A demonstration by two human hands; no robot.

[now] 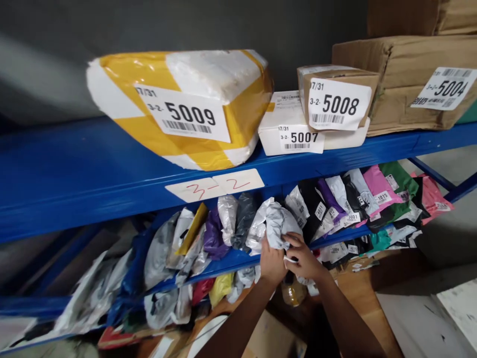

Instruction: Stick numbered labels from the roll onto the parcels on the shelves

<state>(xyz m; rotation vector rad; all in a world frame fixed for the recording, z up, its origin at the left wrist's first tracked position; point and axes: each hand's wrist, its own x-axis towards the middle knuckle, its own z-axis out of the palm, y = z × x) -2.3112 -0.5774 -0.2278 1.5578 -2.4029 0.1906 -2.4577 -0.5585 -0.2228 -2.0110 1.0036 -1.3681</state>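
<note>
A crumpled pale grey plastic mailer bag [278, 223] is in front of the middle shelf's row of parcels. My left hand [273, 261] is closed on its lower left edge. From the right, my right hand [303, 256] has its fingers bent over the bag's lower right side, gripping it. Directly behind is a whitish plastic parcel [257, 232], partly covered by the bag. Dark grey and silver bags stand just left of it. To the right, a white labelled bag [298, 206] leans beside a black one. No label shows on the held bag.
The blue upper shelf [74, 174] carries a yellow-and-white taped parcel [179, 104] labelled 5009 and several boxes. A "3-2" card [216, 185] is on its edge. More mailers fill the lower shelves. Cardboard boxes [276, 335] stand below, with white boxes [410, 318] at lower right.
</note>
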